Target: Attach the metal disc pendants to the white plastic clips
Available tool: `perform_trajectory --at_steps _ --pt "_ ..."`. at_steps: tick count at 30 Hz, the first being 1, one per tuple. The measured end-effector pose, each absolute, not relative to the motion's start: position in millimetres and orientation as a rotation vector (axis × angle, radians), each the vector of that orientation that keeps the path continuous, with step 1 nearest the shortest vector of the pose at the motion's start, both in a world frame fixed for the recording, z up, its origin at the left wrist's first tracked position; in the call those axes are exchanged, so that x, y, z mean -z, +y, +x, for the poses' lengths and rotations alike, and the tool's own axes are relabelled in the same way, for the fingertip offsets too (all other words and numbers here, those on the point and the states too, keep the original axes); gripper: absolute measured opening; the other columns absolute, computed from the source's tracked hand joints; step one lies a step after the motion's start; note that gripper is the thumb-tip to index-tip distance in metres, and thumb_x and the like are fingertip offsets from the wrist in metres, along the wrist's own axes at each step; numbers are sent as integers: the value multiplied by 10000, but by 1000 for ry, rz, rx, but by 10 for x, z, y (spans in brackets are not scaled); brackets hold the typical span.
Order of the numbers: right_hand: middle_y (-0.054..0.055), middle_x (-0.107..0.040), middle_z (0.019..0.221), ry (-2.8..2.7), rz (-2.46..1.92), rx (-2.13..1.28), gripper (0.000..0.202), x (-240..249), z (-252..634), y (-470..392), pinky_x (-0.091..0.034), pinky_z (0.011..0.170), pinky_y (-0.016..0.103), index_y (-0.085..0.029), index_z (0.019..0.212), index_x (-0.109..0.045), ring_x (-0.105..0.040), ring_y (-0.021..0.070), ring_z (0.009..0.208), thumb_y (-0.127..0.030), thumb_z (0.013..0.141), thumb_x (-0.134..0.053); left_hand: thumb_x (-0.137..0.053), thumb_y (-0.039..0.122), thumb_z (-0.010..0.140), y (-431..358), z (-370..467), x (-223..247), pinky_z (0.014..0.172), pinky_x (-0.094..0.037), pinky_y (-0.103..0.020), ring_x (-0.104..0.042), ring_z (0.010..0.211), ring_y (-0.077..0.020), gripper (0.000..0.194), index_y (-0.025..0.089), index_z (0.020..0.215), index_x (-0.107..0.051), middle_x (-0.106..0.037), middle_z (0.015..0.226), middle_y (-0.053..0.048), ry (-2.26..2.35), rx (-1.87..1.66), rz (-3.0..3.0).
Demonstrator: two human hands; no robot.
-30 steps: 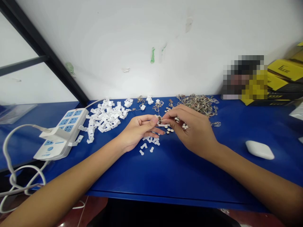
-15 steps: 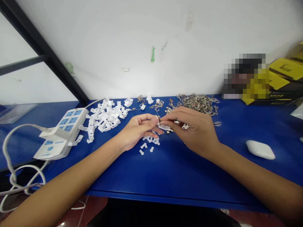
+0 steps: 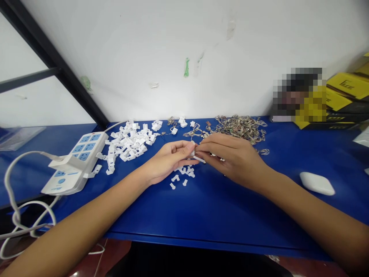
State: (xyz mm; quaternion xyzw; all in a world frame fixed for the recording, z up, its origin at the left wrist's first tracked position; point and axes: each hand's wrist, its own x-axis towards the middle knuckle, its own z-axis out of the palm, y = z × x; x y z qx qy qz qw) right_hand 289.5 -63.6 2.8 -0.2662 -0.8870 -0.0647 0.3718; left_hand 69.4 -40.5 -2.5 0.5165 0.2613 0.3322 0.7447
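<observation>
Blue bench [image 3: 201,207] carries everything, wall along its far edge. Power strip [image 3: 76,161] sits at the left edge, cable hanging off the front, clear of the work area. White earbud case [image 3: 317,183] toward the right edge. Pile of white clips [image 3: 131,142] far-left of centre, wire tangle [image 3: 242,127] at the far edge, both within arm's reach as stock. Left hand [image 3: 167,161] and right hand [image 3: 233,157] meet mid-bench, fingertips of both pinched on one small white part [image 3: 196,155], held just above the bench for a close view. Loose white bits [image 3: 181,177] lie below the left hand.
</observation>
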Motion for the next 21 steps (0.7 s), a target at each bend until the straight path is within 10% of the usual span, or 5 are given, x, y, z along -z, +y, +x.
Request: perform_trajectory --at_steps 21 --pt "44 -570 823 -2215 -793 62 84 87 2842 -597 -441 671 324 -191 907 -662 -518 175 769 -154 952 -601 -494 196 1066 -485 790 14 1057 -563 -404 -762 1004 -223 295 63 1100 -756 -775 1083 -188 649 -719 830"
